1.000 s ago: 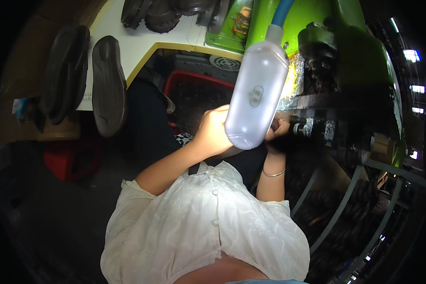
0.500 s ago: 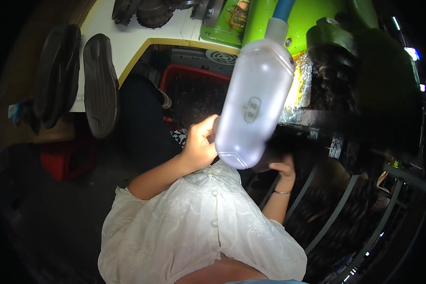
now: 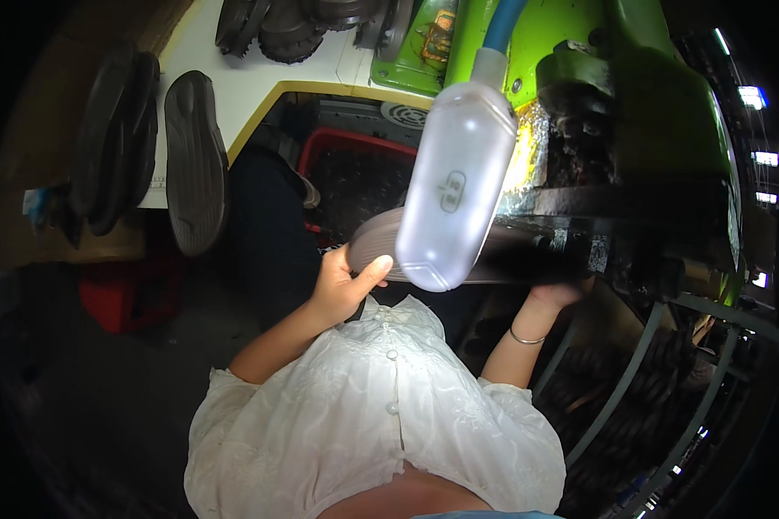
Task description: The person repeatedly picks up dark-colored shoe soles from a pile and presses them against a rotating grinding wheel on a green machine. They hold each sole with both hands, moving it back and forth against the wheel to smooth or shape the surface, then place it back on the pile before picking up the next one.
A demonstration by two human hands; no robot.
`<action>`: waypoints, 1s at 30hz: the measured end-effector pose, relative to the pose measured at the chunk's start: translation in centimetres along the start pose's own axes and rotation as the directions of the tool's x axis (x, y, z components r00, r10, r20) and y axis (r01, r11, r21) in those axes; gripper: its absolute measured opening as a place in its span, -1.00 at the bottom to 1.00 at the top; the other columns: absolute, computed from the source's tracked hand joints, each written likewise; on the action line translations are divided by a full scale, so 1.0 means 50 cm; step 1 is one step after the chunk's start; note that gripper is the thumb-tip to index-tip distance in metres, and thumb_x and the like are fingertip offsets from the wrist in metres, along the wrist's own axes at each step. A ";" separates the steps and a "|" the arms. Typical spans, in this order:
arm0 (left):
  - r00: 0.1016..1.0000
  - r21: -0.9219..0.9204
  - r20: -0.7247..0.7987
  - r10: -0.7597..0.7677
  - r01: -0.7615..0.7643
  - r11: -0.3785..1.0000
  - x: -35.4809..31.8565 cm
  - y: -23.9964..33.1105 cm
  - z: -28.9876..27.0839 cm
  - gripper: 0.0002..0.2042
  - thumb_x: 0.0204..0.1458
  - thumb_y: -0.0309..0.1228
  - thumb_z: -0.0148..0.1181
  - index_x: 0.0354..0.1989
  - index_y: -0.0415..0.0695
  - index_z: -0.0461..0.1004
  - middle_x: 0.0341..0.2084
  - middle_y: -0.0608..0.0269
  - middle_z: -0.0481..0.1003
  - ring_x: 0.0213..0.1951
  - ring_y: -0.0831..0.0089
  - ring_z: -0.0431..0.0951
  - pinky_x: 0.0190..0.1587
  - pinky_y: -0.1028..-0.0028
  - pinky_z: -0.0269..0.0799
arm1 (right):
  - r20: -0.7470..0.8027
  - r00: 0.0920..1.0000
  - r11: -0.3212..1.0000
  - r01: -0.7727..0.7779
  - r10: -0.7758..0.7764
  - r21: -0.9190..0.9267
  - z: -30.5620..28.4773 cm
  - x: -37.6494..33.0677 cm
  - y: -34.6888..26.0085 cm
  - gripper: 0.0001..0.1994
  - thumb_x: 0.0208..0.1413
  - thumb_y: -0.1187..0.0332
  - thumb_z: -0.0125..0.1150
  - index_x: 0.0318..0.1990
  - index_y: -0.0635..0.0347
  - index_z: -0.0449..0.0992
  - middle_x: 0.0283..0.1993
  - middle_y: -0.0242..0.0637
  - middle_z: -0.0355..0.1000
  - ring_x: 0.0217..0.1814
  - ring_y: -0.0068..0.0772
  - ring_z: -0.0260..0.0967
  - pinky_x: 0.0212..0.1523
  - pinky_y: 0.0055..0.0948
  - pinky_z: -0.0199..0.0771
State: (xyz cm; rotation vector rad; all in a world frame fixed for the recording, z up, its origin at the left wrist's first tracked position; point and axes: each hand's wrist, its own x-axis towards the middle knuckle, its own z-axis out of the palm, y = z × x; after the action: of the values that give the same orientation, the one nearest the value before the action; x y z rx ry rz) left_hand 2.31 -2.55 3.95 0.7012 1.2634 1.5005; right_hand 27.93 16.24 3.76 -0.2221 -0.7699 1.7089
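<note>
Shoe sole (image 3: 381,246), held level against the green machine (image 3: 666,130); left hand (image 3: 346,285) clamped on its near end, right hand (image 3: 558,294) under its far end, grip hidden. More soles (image 3: 195,164) rest at the white surface's (image 3: 234,86) edge.

white worktop (image 3: 260,65) | green machine (image 3: 666,95) | dark floor (image 3: 86,406)

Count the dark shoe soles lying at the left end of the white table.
3, possibly more hidden: one sole nearest the table's edge, and two overlapping soles farther left on the white table. Another sole is in the left hand.
</note>
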 end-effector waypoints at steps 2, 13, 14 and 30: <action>0.999 0.017 -0.011 0.053 -0.053 0.998 -0.009 -0.003 -0.016 -0.79 0.02 -0.40 0.09 -0.25 -0.29 0.40 -0.45 0.27 0.47 -0.46 0.62 0.43 -0.40 0.58 0.42 | 0.004 1.000 1.000 0.023 -0.023 0.014 -0.004 0.001 0.006 -0.56 0.06 0.15 -0.19 -0.02 0.30 0.32 -0.02 -0.10 0.32 0.00 -0.09 0.25 0.03 -0.14 0.24; 0.999 -0.131 -0.039 -0.025 0.019 0.991 -0.013 -0.037 -0.037 -0.81 0.03 -0.43 0.06 -0.25 -0.30 0.37 -0.39 0.23 0.44 -0.46 0.58 0.44 -0.41 0.57 0.44 | 0.245 0.958 0.735 0.272 -0.148 -0.621 -0.097 0.026 0.055 -0.60 0.08 0.24 -0.13 0.02 0.27 0.29 0.04 -0.14 0.28 0.04 -0.25 0.27 0.05 -0.34 0.29; 0.997 -0.148 -0.065 -0.046 0.036 0.988 -0.020 -0.044 -0.046 -0.81 0.03 -0.44 0.06 -0.26 -0.31 0.38 -0.39 0.23 0.44 -0.46 0.58 0.44 -0.41 0.56 0.44 | 0.110 0.987 0.875 0.154 -0.116 -0.458 -0.063 0.029 0.065 -0.60 0.05 0.24 -0.11 0.01 0.28 0.28 0.03 -0.13 0.28 0.03 -0.25 0.27 0.05 -0.34 0.29; 0.967 -0.012 -0.255 0.024 -0.028 1.000 -0.092 -0.062 -0.232 -0.77 -0.03 -0.51 0.09 -0.18 -0.31 0.36 -0.32 0.16 0.45 -0.33 0.48 0.47 -0.32 0.53 0.45 | -0.021 0.997 0.968 -0.078 0.075 -0.237 0.191 -0.059 0.223 -0.61 -0.22 0.48 0.13 -0.13 0.36 0.33 -0.07 -0.14 0.31 -0.06 -0.30 0.28 -0.02 -0.40 0.29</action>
State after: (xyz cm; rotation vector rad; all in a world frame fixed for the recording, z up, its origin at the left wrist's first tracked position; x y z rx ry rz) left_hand -5.52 -11.15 -1.48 0.5272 1.4376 1.6597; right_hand 14.87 8.92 3.66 -0.4313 -0.9689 1.6844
